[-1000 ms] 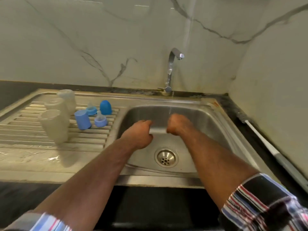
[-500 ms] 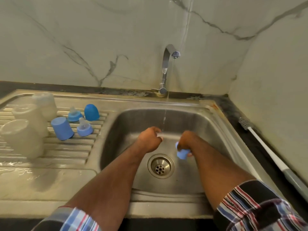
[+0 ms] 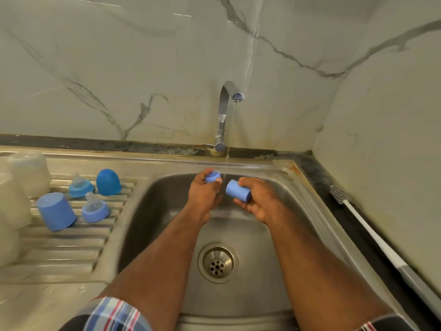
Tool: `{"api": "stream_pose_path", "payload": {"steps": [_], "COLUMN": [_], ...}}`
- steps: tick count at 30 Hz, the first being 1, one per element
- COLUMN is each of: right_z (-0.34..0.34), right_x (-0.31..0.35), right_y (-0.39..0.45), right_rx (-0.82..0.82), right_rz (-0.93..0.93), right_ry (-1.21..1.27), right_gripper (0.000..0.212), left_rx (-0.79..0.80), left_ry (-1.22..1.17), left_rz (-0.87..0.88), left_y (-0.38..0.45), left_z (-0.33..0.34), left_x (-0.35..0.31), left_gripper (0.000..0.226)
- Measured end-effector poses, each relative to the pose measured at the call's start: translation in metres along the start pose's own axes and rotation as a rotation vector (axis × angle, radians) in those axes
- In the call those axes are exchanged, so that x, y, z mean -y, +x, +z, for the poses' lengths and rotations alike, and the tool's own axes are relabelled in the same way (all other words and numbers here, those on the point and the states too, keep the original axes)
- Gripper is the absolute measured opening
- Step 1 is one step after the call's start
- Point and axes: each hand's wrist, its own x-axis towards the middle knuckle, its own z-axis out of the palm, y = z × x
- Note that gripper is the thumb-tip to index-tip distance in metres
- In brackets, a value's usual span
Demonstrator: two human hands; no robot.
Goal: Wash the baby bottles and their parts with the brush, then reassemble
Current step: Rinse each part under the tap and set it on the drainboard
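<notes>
Both your hands have come up higher in the sink than half a second ago, close under the tap's stream, and now each one holds a blue part. Your left hand [image 3: 202,192] has its grip curled round a small blue ring [image 3: 213,176], open end up. Your right hand [image 3: 259,199] has its grip round a blue cap [image 3: 237,191] lying on its side, just beside the ring with a small gap between them. A thin stream of water [image 3: 231,130] runs down from the tap [image 3: 225,111] and falls between the two parts.

Below your hands, the drain [image 3: 217,262] sits in the bottom of the sink [image 3: 310,199]. Left of the sink, on the ribbed drainboard [image 3: 59,249], stand another blue cap [image 3: 56,211], a darker blue dome cap [image 3: 108,182] and two blue rings with clear teats [image 3: 95,209] [image 3: 80,186]. Past those, farther left, stand cloudy clear bottles [image 3: 29,174], mouth down. Right of the sink, the bottle brush [image 3: 358,212] lies on the dark bench [image 3: 317,168] along the wall.
</notes>
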Motion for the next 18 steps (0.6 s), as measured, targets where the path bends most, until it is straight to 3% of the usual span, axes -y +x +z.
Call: {"api": "stream_pose_path", "payload": {"steps": [2,5,9,13,18], "right_z": [-0.001,0.007,0.021,0.029,0.039], "right_x": [0.002,0.007,0.007,0.000,-0.002], "right_y": [0.006,0.010,0.014,0.025,0.026], "right_rx": [0.047,0.102,0.040,0.025,0.045], "right_rz": [0.007,-0.016,-0.127,-0.160,-0.176], "right_ry": [0.198,0.274,-0.014,-0.039,-0.109], "right_gripper": [0.026,0.027,0.027,0.029,0.033], "left_rx": [0.035,0.084,0.076,0.095,0.122], "left_ry": [-0.010,0.030,-0.108,-0.266,-0.257], "left_rz": [-0.014,-0.007,-0.076,-0.156,-0.105], "left_y": [0.003,0.006,0.007,0.007,0.010], "left_z": [-0.001,-0.002,-0.003,-0.008,-0.009], "left_x": [0.000,0.003,-0.006,-0.012,-0.009], "left_gripper": [0.041,0.034,0.034,0.027,0.038]}}
